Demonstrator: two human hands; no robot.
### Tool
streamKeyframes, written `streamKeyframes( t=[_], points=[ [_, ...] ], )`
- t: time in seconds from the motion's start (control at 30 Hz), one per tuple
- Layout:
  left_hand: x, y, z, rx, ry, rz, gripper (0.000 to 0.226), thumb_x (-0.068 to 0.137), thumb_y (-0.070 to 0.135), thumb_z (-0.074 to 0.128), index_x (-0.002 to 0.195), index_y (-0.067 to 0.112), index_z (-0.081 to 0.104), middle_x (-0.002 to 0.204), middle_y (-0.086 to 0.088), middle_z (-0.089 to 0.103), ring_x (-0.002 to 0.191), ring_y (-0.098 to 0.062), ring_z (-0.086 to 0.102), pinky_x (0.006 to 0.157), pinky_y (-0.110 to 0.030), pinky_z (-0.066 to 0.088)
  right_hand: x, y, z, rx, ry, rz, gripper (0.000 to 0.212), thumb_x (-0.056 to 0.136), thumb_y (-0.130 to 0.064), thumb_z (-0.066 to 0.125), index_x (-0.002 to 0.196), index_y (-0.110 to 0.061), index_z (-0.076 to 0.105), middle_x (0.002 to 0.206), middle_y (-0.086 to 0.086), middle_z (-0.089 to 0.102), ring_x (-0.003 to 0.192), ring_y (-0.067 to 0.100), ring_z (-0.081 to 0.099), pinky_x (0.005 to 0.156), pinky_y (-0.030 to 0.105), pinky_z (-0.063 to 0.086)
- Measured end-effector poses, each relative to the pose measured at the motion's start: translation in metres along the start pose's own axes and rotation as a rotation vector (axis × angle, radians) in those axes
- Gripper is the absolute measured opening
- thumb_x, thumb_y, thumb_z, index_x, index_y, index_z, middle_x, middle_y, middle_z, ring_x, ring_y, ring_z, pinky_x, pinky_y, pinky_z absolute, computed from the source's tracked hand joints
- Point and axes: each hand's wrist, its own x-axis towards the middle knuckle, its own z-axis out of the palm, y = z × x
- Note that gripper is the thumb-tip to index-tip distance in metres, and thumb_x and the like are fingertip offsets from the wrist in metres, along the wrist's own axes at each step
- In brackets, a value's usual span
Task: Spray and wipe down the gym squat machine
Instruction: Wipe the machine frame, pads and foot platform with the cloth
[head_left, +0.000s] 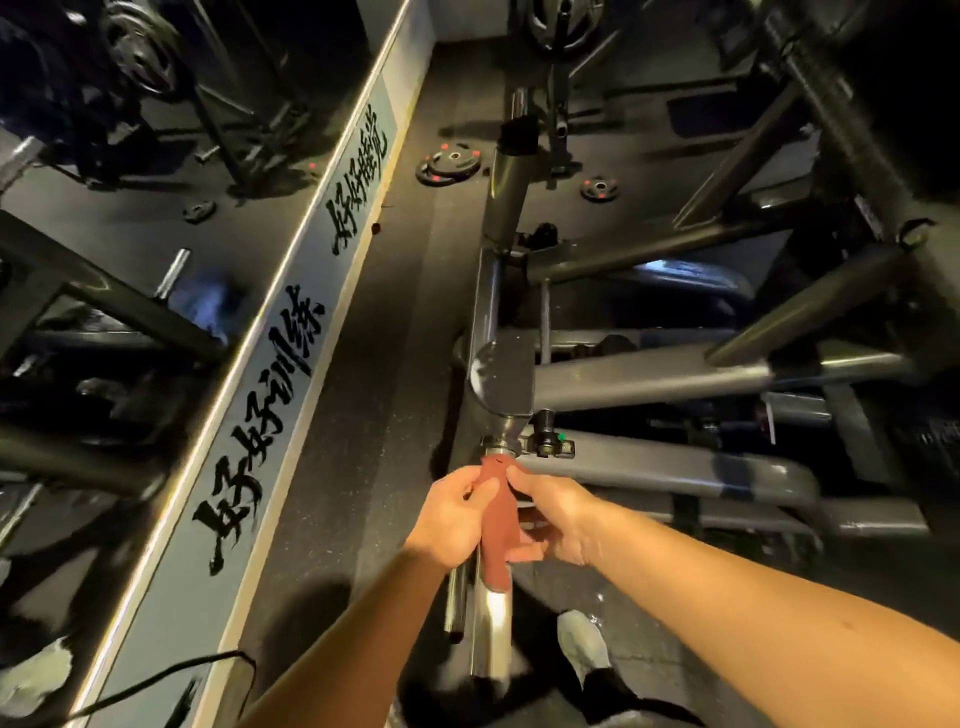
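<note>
A reddish-brown cloth (497, 525) is draped lengthwise over the chrome weight peg (491, 634) that sticks out from the grey frame of the squat machine (649, 376). My left hand (453, 514) pinches the cloth's left edge against the peg. On the other side my right hand (556, 519) holds the cloth, thumb on top near the peg's collar. No spray bottle is in view.
A mirrored wall with a lettered base strip (291, 343) runs along the left. Weight plates (449, 165) and a smaller plate (600, 188) lie on the dark rubber floor beyond. My shoe (584, 644) stands below the peg. A black cable (171, 675) trails at lower left.
</note>
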Motion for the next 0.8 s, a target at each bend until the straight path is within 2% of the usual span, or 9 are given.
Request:
streamKeyframes(
  t=[0.07, 0.13, 0.2, 0.37, 0.53, 0.6, 0.67, 0.73, 0.8],
  points=[
    [0.010, -0.006, -0.009, -0.039, -0.096, 0.020, 0.023, 0.108, 0.013, 0.051, 0.120, 0.004, 0.069, 0.108, -0.015, 0.076, 0.094, -0.017, 0.076, 0.076, -0.025, 0.058, 0.009, 0.005, 0.012, 0.119, 0.074, -0.019, 0.036, 0.102, -0.038, 0.061, 0.120, -0.009, 0.069, 0.091, 0.015, 0.073, 0.070, 0.027, 0.068, 0.059, 0.037, 0.056],
    [0.022, -0.014, -0.020, 0.009, -0.151, 0.035, 0.022, 0.106, 0.016, 0.055, 0.114, 0.012, 0.074, 0.107, -0.005, 0.076, 0.100, -0.022, 0.073, 0.080, -0.021, 0.056, 0.010, 0.012, 0.026, 0.219, 0.161, -0.090, 0.033, 0.103, -0.028, 0.060, 0.124, -0.004, 0.069, 0.088, 0.016, 0.074, 0.071, 0.028, 0.068, 0.056, 0.035, 0.053],
    [0.029, -0.021, -0.033, 0.109, -0.168, 0.101, 0.019, 0.103, 0.018, 0.060, 0.111, 0.012, 0.076, 0.112, -0.005, 0.067, 0.092, -0.010, 0.070, 0.069, -0.010, 0.050, 0.008, 0.023, 0.041, 0.336, 0.233, -0.161, 0.029, 0.104, -0.021, 0.059, 0.124, -0.002, 0.068, 0.094, 0.019, 0.075, 0.074, 0.029, 0.070, 0.053, 0.034, 0.053],
    [0.034, -0.033, -0.058, 0.088, -0.325, 0.136, 0.029, 0.099, 0.015, 0.068, 0.125, 0.003, 0.069, 0.107, -0.005, 0.071, 0.081, -0.007, 0.065, 0.063, -0.005, 0.048, -0.015, 0.052, 0.076, 0.490, 0.451, -0.325, 0.028, 0.103, -0.021, 0.059, 0.122, -0.003, 0.068, 0.112, 0.022, 0.074, 0.107, 0.038, 0.070, 0.086, 0.047, 0.058],
    [0.028, -0.016, -0.074, 0.214, -0.440, 0.161, 0.013, 0.099, 0.010, 0.066, 0.111, 0.004, 0.068, 0.092, -0.009, 0.064, 0.064, -0.010, 0.054, 0.050, -0.009, 0.044, -0.048, 0.056, 0.090, 0.448, 0.617, -0.451, 0.024, 0.103, -0.021, 0.057, 0.122, -0.013, 0.070, 0.103, 0.014, 0.077, 0.096, 0.031, 0.072, 0.077, 0.038, 0.055],
    [0.031, -0.006, -0.078, 0.266, -0.430, 0.167, 0.004, 0.097, 0.008, 0.067, 0.095, 0.008, 0.070, 0.089, -0.009, 0.066, 0.070, -0.017, 0.060, 0.060, -0.016, 0.051, -0.059, 0.056, 0.090, 0.464, 0.635, -0.496, 0.022, 0.106, -0.014, 0.053, 0.121, -0.015, 0.069, 0.099, 0.010, 0.077, 0.087, 0.023, 0.073, 0.070, 0.031, 0.055],
    [0.040, 0.002, -0.078, 0.341, -0.395, 0.205, 0.015, 0.093, 0.013, 0.071, 0.080, 0.022, 0.072, 0.091, -0.005, 0.073, 0.084, -0.026, 0.070, 0.083, -0.033, 0.059, -0.064, 0.057, 0.089, 0.477, 0.621, -0.543, 0.026, 0.107, -0.006, 0.047, 0.119, -0.015, 0.068, 0.093, 0.005, 0.078, 0.079, 0.017, 0.075, 0.068, 0.030, 0.056],
    [0.045, 0.012, -0.079, 0.406, -0.316, 0.239, 0.015, 0.091, 0.020, 0.073, 0.080, 0.029, 0.071, 0.096, 0.001, 0.073, 0.096, -0.025, 0.070, 0.092, -0.038, 0.056, -0.064, 0.058, 0.088, 0.426, 0.654, -0.536, 0.028, 0.108, -0.005, 0.044, 0.112, -0.017, 0.069, 0.084, 0.001, 0.078, 0.084, 0.019, 0.072, 0.088, 0.042, 0.058],
    [0.050, 0.021, -0.080, 0.465, -0.233, 0.283, 0.009, 0.093, 0.027, 0.072, 0.100, 0.022, 0.073, 0.107, 0.002, 0.068, 0.104, -0.021, 0.065, 0.095, -0.033, 0.052, -0.063, 0.056, 0.087, 0.371, 0.670, -0.555, 0.027, 0.107, -0.004, 0.042, 0.111, -0.008, 0.068, 0.084, 0.015, 0.073, 0.091, 0.024, 0.066, 0.105, 0.052, 0.049]
  ],
)
